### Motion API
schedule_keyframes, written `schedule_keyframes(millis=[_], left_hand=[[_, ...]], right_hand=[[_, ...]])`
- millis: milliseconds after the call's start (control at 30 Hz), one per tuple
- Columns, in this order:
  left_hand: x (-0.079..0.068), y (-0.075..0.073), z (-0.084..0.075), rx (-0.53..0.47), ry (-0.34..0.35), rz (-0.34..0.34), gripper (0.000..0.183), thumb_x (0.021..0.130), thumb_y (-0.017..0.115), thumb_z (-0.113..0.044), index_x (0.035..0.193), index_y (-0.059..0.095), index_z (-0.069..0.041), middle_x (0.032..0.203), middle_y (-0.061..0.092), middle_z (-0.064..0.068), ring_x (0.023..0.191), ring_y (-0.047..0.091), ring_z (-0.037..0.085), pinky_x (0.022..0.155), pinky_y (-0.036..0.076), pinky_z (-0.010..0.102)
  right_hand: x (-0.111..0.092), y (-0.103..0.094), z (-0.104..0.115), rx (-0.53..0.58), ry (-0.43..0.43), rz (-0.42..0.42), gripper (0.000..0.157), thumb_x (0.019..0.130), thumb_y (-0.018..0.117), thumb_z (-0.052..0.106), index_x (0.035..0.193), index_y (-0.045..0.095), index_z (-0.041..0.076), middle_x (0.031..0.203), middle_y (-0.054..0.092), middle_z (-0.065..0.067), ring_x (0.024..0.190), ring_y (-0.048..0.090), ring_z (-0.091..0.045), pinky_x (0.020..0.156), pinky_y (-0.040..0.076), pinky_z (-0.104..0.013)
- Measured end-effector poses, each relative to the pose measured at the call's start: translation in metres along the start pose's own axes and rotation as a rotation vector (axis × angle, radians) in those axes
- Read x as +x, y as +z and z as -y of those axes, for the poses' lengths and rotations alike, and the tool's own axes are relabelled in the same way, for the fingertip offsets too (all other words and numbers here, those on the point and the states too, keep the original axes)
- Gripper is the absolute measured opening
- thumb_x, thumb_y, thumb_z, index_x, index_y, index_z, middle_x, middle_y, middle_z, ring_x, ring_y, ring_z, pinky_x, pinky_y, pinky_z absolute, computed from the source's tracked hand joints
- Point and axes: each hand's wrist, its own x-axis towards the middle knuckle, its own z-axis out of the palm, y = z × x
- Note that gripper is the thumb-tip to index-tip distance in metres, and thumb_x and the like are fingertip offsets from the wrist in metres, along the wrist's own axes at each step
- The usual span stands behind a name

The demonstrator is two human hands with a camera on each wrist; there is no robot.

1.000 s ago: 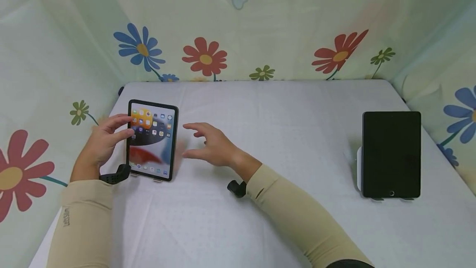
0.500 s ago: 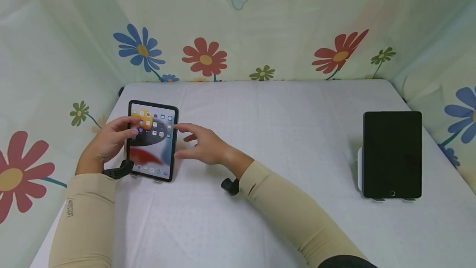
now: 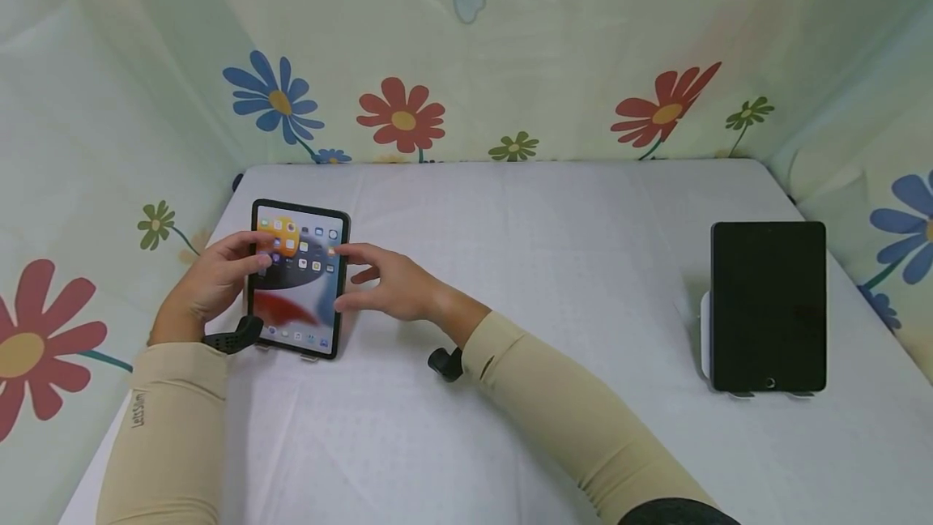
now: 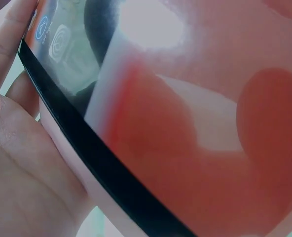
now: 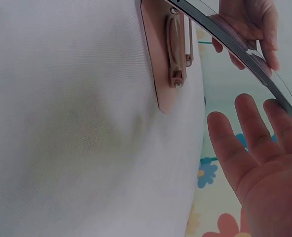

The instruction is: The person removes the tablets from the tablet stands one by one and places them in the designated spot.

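Note:
In the head view a lit tablet [image 3: 297,298] with a dark rim leans on a stand [image 5: 168,59] at the table's left, its screen full of app icons. My left hand [image 3: 219,282] holds its left edge, with thumb and index finger over the screen and other fingers behind. My right hand [image 3: 386,286] is at the right edge. Its thumb and index fingertip overlap the rim, while the right wrist view shows other fingers extended and spread near the edge. A second tablet [image 3: 768,306], screen dark, stands upright on the right.
A white cloth covers the table [image 3: 525,266]. Behind and beside it hangs a pale curtain [image 3: 568,47] printed with flowers and a butterfly. A white stand [image 3: 705,335] supports the dark tablet.
My right hand has moved left from beside the lit tablet until its fingertips overlap the right edge. My left hand has shifted slightly right, its fingers further over the screen. The tablets stay put.

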Motion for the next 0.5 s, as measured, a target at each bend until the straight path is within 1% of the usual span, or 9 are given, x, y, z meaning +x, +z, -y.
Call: schedule_keyframes(millis=[67, 200, 267, 367, 500], left_hand=[[-0.0004, 0.0004, 0.0, 0.003, -0.001, -0.004, 0.028, 0.101, 0.058, -0.005, 0.11, 0.069, -0.029, 0.13, 0.046, -0.008, 0.126, 0.029, 0.021, 0.115, 0.002, 0.064], [-0.0006, 0.0012, -0.0004, 0.014, -0.003, -0.016, 0.03, 0.101, 0.058, -0.006, 0.11, 0.069, -0.032, 0.127, 0.047, -0.008, 0.122, 0.035, 0.015, 0.116, 0.011, 0.058], [-0.0004, 0.0015, -0.0006, 0.021, -0.005, -0.024, 0.03, 0.101, 0.058, -0.006, 0.11, 0.069, -0.033, 0.126, 0.047, -0.008, 0.12, 0.035, 0.013, 0.116, 0.013, 0.056], [0.0002, 0.0018, -0.0008, 0.022, -0.01, -0.034, 0.03, 0.101, 0.058, -0.006, 0.111, 0.068, -0.033, 0.124, 0.048, -0.008, 0.12, 0.035, 0.014, 0.116, 0.011, 0.057], [0.0015, 0.0019, -0.0014, 0.031, -0.022, -0.042, 0.03, 0.1, 0.059, -0.007, 0.111, 0.068, -0.033, 0.125, 0.047, -0.007, 0.124, 0.032, 0.018, 0.116, 0.007, 0.061]], right_hand=[[0.001, 0.0006, 0.0004, 0.023, 0.0, 0.011, 0.073, 0.09, 0.076, 0.03, 0.154, 0.041, 0.022, 0.149, 0.046, 0.0, 0.12, 0.056, -0.015, 0.088, 0.052, -0.028], [0.0025, 0.0013, 0.0013, 0.062, 0.007, 0.027, 0.072, 0.092, 0.074, 0.026, 0.155, 0.039, 0.021, 0.147, 0.048, -0.005, 0.12, 0.057, -0.017, 0.088, 0.053, -0.028], [0.0027, 0.0012, 0.002, 0.079, 0.011, 0.029, 0.072, 0.092, 0.074, 0.025, 0.155, 0.038, 0.02, 0.146, 0.049, -0.006, 0.12, 0.057, -0.018, 0.088, 0.053, -0.029], [0.0034, 0.0011, 0.0024, 0.104, 0.016, 0.027, 0.071, 0.093, 0.073, 0.024, 0.155, 0.039, 0.019, 0.144, 0.051, -0.007, 0.121, 0.057, -0.019, 0.09, 0.052, -0.03], [0.0041, 0.0009, 0.0027, 0.121, 0.016, 0.02, 0.07, 0.093, 0.073, 0.023, 0.154, 0.04, 0.018, 0.143, 0.051, -0.006, 0.123, 0.056, -0.019, 0.093, 0.051, -0.03]])
